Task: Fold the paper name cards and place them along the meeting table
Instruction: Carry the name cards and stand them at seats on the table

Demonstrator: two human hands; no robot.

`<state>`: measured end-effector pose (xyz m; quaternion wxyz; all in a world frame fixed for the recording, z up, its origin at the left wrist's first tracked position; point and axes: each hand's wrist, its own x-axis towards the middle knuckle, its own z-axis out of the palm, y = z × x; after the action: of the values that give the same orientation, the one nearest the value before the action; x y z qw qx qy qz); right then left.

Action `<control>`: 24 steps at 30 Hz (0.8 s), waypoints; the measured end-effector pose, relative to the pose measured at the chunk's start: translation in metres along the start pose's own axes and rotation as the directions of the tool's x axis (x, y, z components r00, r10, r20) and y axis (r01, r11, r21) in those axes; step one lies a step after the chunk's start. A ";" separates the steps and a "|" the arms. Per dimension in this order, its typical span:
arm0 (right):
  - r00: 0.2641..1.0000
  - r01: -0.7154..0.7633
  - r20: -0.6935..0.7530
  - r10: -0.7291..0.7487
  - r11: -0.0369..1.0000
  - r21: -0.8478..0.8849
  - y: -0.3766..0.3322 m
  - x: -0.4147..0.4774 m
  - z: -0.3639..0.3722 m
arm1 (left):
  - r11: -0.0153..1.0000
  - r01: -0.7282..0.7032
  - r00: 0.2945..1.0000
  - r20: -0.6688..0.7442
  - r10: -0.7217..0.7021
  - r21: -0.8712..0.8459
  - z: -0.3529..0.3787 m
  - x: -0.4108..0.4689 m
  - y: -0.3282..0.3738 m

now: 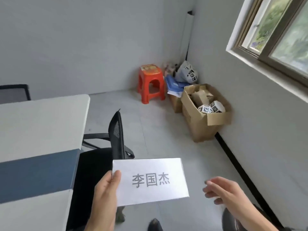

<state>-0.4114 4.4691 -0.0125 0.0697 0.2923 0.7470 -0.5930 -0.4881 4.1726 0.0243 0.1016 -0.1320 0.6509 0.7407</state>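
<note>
While it hangs in the air at the near middle of the scene, the paper name card faces up toward the camera, showing three dark printed characters on its white face. It is above the floor, to the right of the surface and not touching it. The left hand holds the card by its left edge: the thumb lies on the printed face, and the other fingers are hidden behind the paper. The right hand is near the card's right edge but apart from it, its fingers loosely curled and holding nothing.

Just left of the card and behind it stands a black office chair with a mesh back, pushed up to the right side of the pale surface, which has a dark blue band across its near part. Another chair back shows at the surface's far left.

Farther off, in the far right corner of the room, sit a red plastic stool, a blue bag and an open cardboard box with black-and-white marked cubes inside. A window fills the upper right wall.
</note>
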 end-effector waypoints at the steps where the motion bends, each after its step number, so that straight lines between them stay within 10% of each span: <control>1: 1.000 0.015 0.004 -0.014 1.000 -0.016 -0.016 0.020 -0.001 | 1.000 -0.001 1.000 0.001 0.001 -0.013 0.005 0.017 0.008; 13: 0.913 0.169 0.397 -0.096 0.974 -0.152 -0.165 0.266 0.087 | 0.989 -0.058 0.916 -0.402 -0.002 -0.138 0.000 0.164 0.059; 24: 0.532 0.397 0.847 -0.014 0.887 -0.235 -0.307 0.426 0.221 | 0.974 -0.151 0.589 -0.806 -0.051 -0.172 0.037 0.260 0.098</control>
<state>-0.9738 4.3770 -0.0083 0.3976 -0.1336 0.7595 -0.4972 -0.7675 4.1903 0.0355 -0.2403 -0.4447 0.5427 0.6708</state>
